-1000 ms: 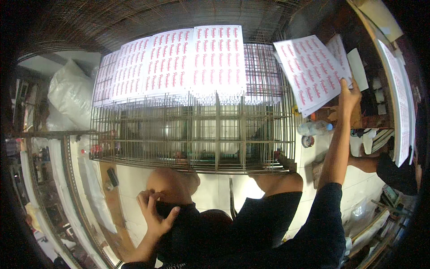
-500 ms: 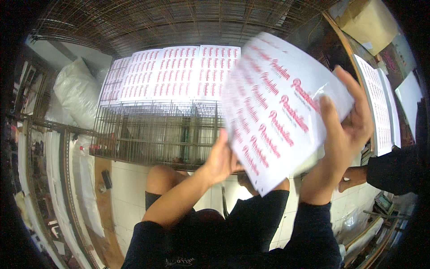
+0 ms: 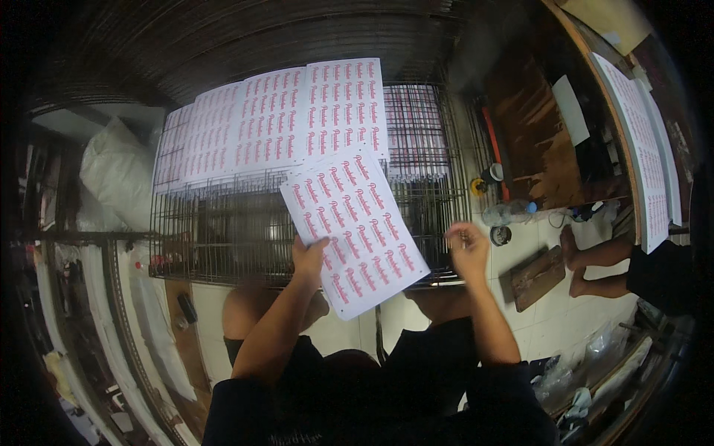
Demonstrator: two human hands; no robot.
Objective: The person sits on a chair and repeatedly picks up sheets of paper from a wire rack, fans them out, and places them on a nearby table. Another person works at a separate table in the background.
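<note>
The printed sheet has come down from in front of the face and now lies tilted over the wire rack. The left hand pinches its lower edge; the right hand has let go, fingers loosely curled, empty.

The wire rack fills the space ahead of the hands, its top covered at the left and middle by printed sheets. The tilted sheet blocks the centre. Open wire mesh shows at the rack's right end. Right of it, a bottle and small tins crowd the tiled floor.
</note>
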